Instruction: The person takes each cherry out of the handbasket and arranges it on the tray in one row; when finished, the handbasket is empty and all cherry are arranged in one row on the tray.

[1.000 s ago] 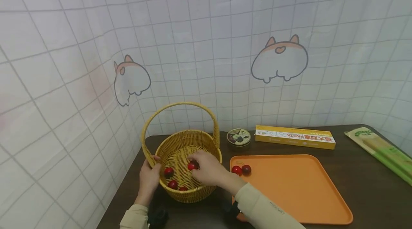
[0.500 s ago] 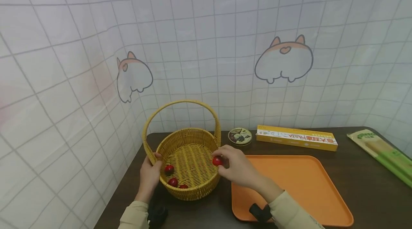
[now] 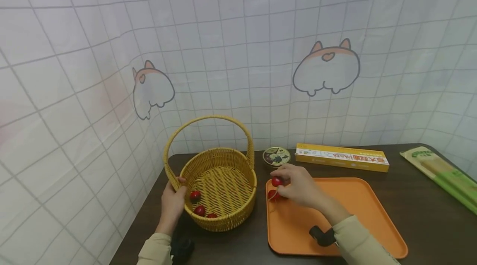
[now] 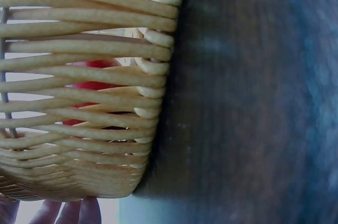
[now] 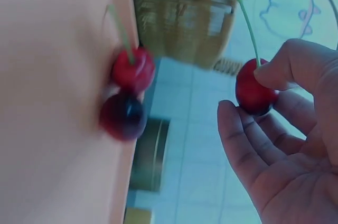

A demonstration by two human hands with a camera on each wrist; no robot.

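My left hand (image 3: 173,203) grips the yellow wicker basket (image 3: 223,224) by its left side, where the tall handle joins the rim. Inside the basket lie three red cherries (image 3: 200,210) near the front left; the left wrist view shows red through the weave. Over the back left corner of the orange tray (image 3: 335,217), my right hand (image 3: 301,187) pinches a cherry (image 5: 253,87) between thumb and fingers, its green stem pointing up and away. Beneath it on the tray sit a bright red cherry with a stem (image 5: 133,71) and a darker cherry (image 5: 124,115), side by side.
Behind the tray stand a round tin (image 3: 276,156) and a long yellow pasta box (image 3: 342,157). A green and beige packet (image 3: 441,176) lies at the table's right end. White grid-patterned cloth (image 3: 231,70) hangs along the back and left.
My right hand has lifted a cherry out of the basket and carried it right, over the tray. The left hand keeps its grip, and the basket stays about where it was.
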